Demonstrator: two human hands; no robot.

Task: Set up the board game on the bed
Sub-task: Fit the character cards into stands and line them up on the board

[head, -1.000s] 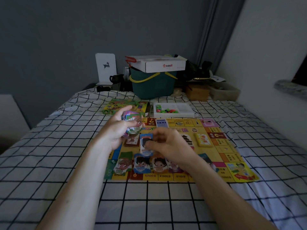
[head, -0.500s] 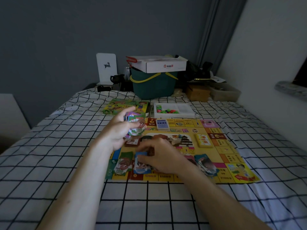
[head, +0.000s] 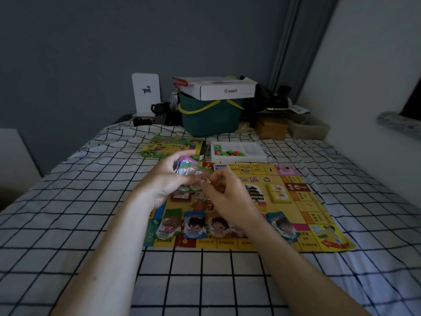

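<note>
Gripping the fanned stack of colourful paper cards (head: 191,171) in the left hand (head: 167,181) above the yellow game board (head: 303,215); pinching its top card with the right hand (head: 224,193). Better peeling singly, slowly.

We see the yellow game board (head: 303,215) lying flat on the checked bed (head: 68,201), four character cards (head: 193,225) in a row along its near edge, a yellow card deck (head: 279,193) on its right part. The stack of colourful cards (head: 192,171) is held above the board. Beyond lie the green game box (head: 170,147) and a white tray (head: 252,150) holding coloured pieces (head: 229,152)
</note>
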